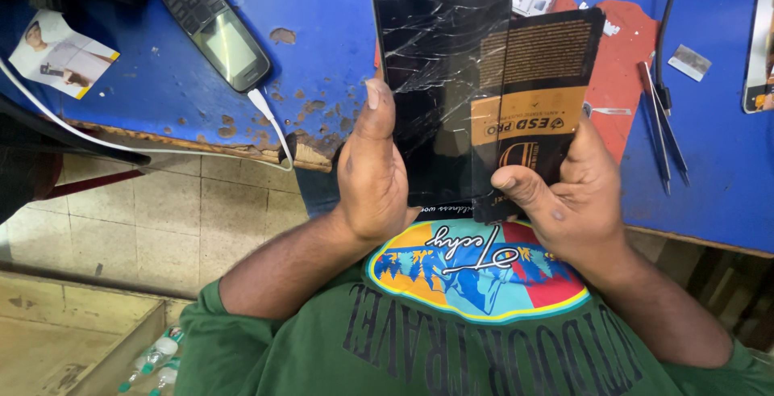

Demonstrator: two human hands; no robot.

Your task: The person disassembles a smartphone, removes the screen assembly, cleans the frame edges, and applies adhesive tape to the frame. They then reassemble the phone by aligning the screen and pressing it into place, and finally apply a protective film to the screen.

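Two hands meet at the frame's centre over the blue counter [322,33]: the left hand [372,182] has its grip clamped on the cracked phone [439,65], thumb flat on the glass, while the right hand [574,194] pinches a black packet [536,97] just behind it.

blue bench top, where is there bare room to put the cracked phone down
Barest patch of the blue bench top: between the keypad phone and the cracked phone held by the left hand. Another lies below the tweezers. The right edge is crowded, and the right hand holds a black packet.
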